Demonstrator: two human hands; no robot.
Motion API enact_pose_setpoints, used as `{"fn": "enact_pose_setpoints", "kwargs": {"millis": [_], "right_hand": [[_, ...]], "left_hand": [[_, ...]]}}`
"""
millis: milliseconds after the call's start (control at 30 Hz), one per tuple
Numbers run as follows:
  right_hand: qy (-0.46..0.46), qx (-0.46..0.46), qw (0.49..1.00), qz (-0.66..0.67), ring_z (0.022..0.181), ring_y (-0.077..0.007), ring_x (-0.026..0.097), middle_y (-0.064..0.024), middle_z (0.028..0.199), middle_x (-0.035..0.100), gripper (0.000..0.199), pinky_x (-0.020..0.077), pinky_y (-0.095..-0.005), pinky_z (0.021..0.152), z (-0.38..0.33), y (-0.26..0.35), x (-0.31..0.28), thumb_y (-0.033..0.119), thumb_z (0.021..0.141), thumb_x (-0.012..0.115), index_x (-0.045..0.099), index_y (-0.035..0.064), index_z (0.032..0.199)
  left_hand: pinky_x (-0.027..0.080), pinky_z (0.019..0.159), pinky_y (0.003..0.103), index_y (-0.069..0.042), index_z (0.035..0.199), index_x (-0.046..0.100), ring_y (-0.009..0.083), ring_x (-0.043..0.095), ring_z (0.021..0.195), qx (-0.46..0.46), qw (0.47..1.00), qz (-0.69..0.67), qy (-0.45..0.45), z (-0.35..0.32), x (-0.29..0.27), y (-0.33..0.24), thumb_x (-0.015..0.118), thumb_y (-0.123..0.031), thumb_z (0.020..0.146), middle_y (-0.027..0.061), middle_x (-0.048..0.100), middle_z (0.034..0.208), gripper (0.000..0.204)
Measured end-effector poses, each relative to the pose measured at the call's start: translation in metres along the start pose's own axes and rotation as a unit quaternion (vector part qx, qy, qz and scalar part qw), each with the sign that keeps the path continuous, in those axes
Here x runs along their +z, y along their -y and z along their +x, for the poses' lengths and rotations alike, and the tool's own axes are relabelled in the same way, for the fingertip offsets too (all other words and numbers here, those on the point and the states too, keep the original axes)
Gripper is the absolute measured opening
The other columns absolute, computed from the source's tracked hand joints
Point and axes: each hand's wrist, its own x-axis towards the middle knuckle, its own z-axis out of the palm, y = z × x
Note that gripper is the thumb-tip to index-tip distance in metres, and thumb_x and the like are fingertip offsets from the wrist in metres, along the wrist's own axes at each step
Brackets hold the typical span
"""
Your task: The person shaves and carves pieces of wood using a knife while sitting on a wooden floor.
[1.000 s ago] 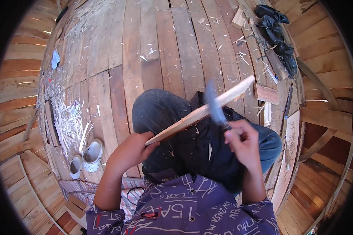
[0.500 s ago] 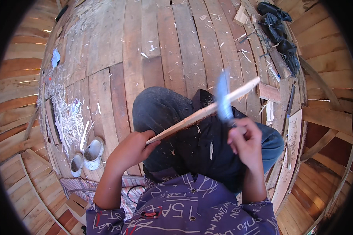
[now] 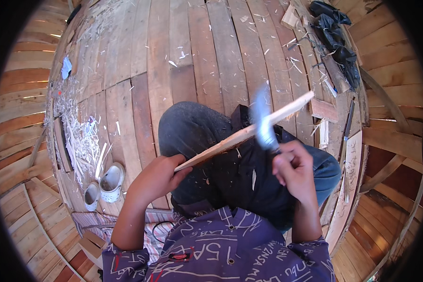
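My left hand [image 3: 160, 174] is closed round the near end of a long, pale wooden strip [image 3: 230, 139]. The strip slants up to the right across my lap, its far end past my right knee. In my right hand [image 3: 293, 165] is the dark handle of a knife [image 3: 264, 123]. The knife's blade, smeared by motion, crosses the strip beyond its middle and points away from me. Whether the edge touches the wood I cannot tell. Rough, reddish fibres show along the strip's lower side.
Wood shavings [image 3: 87, 141] are heaped on the plank floor [image 3: 160, 47] at left, above a pair of pale clogs [image 3: 112, 183]. Black plastic bags [image 3: 333, 37] lie at far right, near a wood block [image 3: 323, 109]. A striped cloth [image 3: 145, 221] lies beside me at lower left.
The knife blade has shifted slightly left and down along the strip. The strip's far end has moved a little to the right. Both hands keep their hold.
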Motion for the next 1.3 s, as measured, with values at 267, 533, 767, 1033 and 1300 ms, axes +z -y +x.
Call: {"fn": "enact_pose_setpoints", "kwargs": {"millis": [267,533,767,1033,1300], "right_hand": [[-0.084,-0.033,0.993,0.069,0.045,-0.0045,0.046,-0.0024,0.065,0.056,0.016,0.0344,-0.0193,0.039,0.003,-0.005,0.003,0.009,0.095,0.058,0.049,0.0041,0.107],[-0.151,-0.045,0.978,0.140,0.044,-0.0042,0.047,-0.0017,0.063,0.056,0.012,0.0341,-0.0187,0.037,0.007,-0.009,0.008,0.010,0.094,0.060,0.050,0.0049,0.100],[0.013,0.018,0.999,0.027,0.045,-0.0038,0.047,-0.0033,0.065,0.059,0.016,0.0349,-0.0187,0.039,0.002,-0.006,0.004,0.010,0.092,0.062,0.055,0.0034,0.105],[0.118,0.079,0.990,0.007,0.063,-0.0032,0.056,-0.0030,0.066,0.062,0.019,0.0397,-0.0200,0.055,0.002,0.011,0.014,0.006,0.088,0.067,0.057,-0.0015,0.103],[0.088,0.024,0.996,0.021,0.050,-0.0030,0.050,-0.0017,0.065,0.059,0.016,0.0367,-0.0192,0.044,-0.028,0.007,0.000,0.007,0.091,0.062,0.053,0.0014,0.103]], "left_hand": [[0.045,0.060,0.044,0.001,0.089,0.062,0.0413,0.059,0.065,0.004,1.000,0.022,-0.003,-0.002,-0.001,-0.001,0.062,-0.021,0.089,0.0228,0.059,0.068,0.022],[0.045,0.059,0.043,0.001,0.088,0.061,0.0406,0.059,0.064,0.013,1.000,0.000,-0.005,0.001,0.001,0.000,0.062,-0.021,0.089,0.0225,0.058,0.067,0.022],[0.045,0.058,0.043,0.001,0.087,0.061,0.0398,0.060,0.065,-0.015,1.000,0.006,0.019,-0.001,-0.005,-0.005,0.062,-0.021,0.089,0.0221,0.059,0.067,0.022],[0.044,0.059,0.044,0.002,0.085,0.059,0.0407,0.059,0.067,0.021,1.000,0.019,-0.010,-0.001,0.000,0.001,0.063,-0.024,0.089,0.0216,0.059,0.069,0.026],[0.046,0.062,0.047,0.001,0.086,0.060,0.0422,0.060,0.071,0.008,1.000,0.002,0.007,-0.002,-0.004,-0.002,0.062,-0.026,0.089,0.0229,0.060,0.071,0.028]]}}
